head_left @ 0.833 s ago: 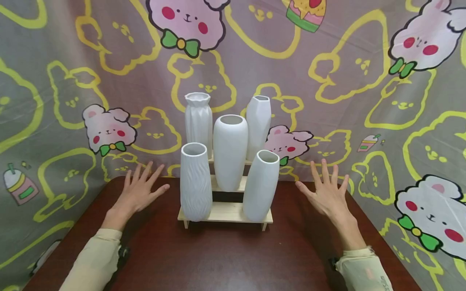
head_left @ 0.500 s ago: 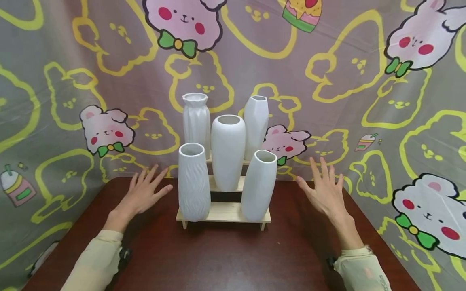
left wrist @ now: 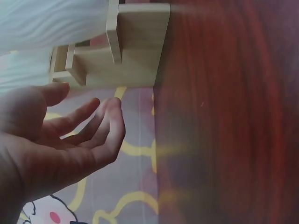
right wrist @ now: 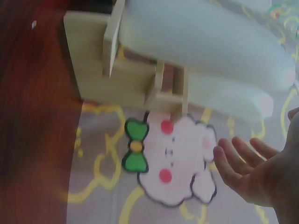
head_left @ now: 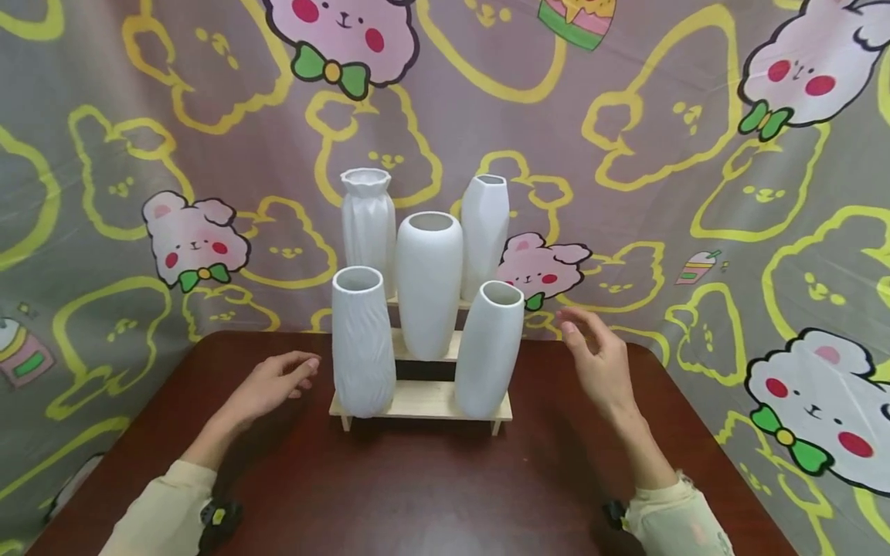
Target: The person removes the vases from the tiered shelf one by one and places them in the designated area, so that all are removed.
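Several white vases stand on a stepped wooden stand (head_left: 426,400). On its lowest step are a wavy-ribbed vase (head_left: 363,344) at left and a smooth leaning vase (head_left: 489,351) at right. A smooth round-mouthed vase (head_left: 429,286) occupies the middle step. Behind it rise a pleated vase (head_left: 368,232) with a ruffled rim and a faceted vase (head_left: 484,232). My left hand (head_left: 271,386) hovers left of the ribbed vase, fingers loosely bent and holding nothing. To the right of the leaning vase, my right hand (head_left: 601,367) is also raised, its fingers relaxed and holding nothing.
The stand sits on a dark reddish-brown table (head_left: 445,494). A cartoon-printed cloth (head_left: 556,139) hangs close behind the table and along both sides. Pale sleeves (head_left: 156,510) cover both forearms, with a dark wrist device (head_left: 221,516) below the left one.
Both hands had fingers spread wide; now the fingers are drawn together and loosely bent. The right hand has shifted slightly inward. The vases stay put on the stand as the head view shifts a little.
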Available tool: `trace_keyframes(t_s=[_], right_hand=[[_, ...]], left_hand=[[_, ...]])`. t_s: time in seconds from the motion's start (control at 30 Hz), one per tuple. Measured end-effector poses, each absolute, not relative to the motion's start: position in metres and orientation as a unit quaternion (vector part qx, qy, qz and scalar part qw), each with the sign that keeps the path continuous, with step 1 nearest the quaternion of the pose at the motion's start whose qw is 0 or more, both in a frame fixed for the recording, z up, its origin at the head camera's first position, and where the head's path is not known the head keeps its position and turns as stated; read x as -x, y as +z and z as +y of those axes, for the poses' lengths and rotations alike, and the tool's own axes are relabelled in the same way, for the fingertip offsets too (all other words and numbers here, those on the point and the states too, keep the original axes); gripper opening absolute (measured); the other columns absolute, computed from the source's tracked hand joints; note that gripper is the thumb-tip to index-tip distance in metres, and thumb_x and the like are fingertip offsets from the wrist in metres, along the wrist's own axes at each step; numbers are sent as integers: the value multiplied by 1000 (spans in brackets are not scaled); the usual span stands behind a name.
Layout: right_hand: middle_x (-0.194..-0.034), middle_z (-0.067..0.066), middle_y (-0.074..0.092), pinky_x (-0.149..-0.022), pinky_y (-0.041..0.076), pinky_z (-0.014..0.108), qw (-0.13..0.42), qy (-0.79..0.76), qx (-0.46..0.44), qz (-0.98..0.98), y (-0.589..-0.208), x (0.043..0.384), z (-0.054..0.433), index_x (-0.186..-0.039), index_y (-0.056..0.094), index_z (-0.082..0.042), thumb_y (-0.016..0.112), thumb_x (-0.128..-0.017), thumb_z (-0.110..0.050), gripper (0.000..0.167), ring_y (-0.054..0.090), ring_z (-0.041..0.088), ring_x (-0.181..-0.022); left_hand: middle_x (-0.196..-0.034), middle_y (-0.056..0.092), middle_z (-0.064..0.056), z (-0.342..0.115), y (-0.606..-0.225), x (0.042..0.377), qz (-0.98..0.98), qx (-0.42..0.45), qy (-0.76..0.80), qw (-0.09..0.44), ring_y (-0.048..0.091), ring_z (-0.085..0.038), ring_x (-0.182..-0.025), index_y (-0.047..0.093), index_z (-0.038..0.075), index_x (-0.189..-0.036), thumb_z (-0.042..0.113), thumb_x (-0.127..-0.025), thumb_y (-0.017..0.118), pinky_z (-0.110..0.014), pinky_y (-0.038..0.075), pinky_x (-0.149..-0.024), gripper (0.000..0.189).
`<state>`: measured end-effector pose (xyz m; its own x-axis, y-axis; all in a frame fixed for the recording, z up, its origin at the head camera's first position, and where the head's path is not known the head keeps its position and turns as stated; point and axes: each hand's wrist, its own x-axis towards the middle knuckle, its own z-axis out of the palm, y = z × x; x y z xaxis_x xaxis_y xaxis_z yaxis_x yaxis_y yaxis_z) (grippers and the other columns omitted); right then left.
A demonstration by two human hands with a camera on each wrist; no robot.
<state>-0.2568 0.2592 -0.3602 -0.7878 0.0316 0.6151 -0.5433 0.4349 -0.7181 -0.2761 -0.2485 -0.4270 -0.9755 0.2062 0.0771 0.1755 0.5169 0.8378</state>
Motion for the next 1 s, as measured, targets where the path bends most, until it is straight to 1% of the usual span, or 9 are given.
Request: trace_keyframes(t_s=[0.1,0.27,0.33,0.47,0.53,0.63,0.73,0.83,1.0], right_hand=[[-126,10,66,-93,50,24,247,537,-173,-788,-361,250,246,-135,62,-7,58,-106,-25,35,64,15,-111],[-134,3,62,-97,49,28,188,550,-172,-795,-365,243,228,-143,55,-14,63,-103,-29,43,59,20,-121],[-137,3,59,-97,50,30,175,553,-173,-796,-367,243,224,-145,52,-14,67,-101,-28,49,58,23,-123],[-142,3,53,-99,50,39,142,567,-173,-793,-371,244,217,-149,45,-17,75,-95,-26,62,57,24,-124],[-141,4,52,-98,51,43,122,576,-167,-791,-372,245,213,-150,43,-19,80,-91,-27,70,57,23,-123],[-139,6,53,-95,53,45,99,583,-160,-790,-374,246,210,-151,40,-21,84,-87,-28,78,59,27,-121],[-138,7,54,-89,55,46,83,585,-155,-792,-376,247,207,-151,40,-25,87,-84,-30,82,61,30,-119],[-138,6,53,-87,56,46,77,588,-158,-790,-379,248,204,-151,41,-29,88,-83,-30,83,62,30,-117],[-134,6,57,-86,57,44,80,593,-166,-784,-384,251,199,-149,43,-29,91,-80,-25,84,66,28,-111]], left_hand=[[-120,62,-27,-245,-430,275,833,-90,543,52,62,-42,-107,55,-7,-138,30,-105,60,-39,58,-82,50],[-122,59,-29,-239,-434,274,803,-54,587,85,61,-42,-105,55,-9,-136,19,-101,66,-46,57,-86,46],[-120,61,-28,-236,-435,274,800,-44,591,92,63,-39,-103,56,-9,-135,16,-100,68,-47,57,-85,45],[-114,64,-24,-230,-436,273,792,-40,598,116,65,-33,-99,56,-10,-133,8,-97,69,-46,58,-83,42],[-112,65,-22,-228,-436,273,787,-41,603,128,66,-32,-98,56,-10,-133,5,-96,70,-47,58,-83,43],[-113,65,-21,-226,-436,273,777,-43,612,140,67,-31,-98,55,-12,-133,4,-93,73,-50,57,-83,47],[-117,63,-24,-225,-436,272,766,-46,625,146,67,-32,-99,53,-13,-134,1,-92,74,-51,57,-84,49],[-118,61,-26,-223,-437,271,757,-48,635,147,67,-33,-99,52,-15,-135,-3,-92,72,-51,57,-83,49],[-119,60,-27,-220,-438,272,749,-41,645,143,66,-32,-100,52,-15,-135,-8,-92,69,-51,57,-83,48]])
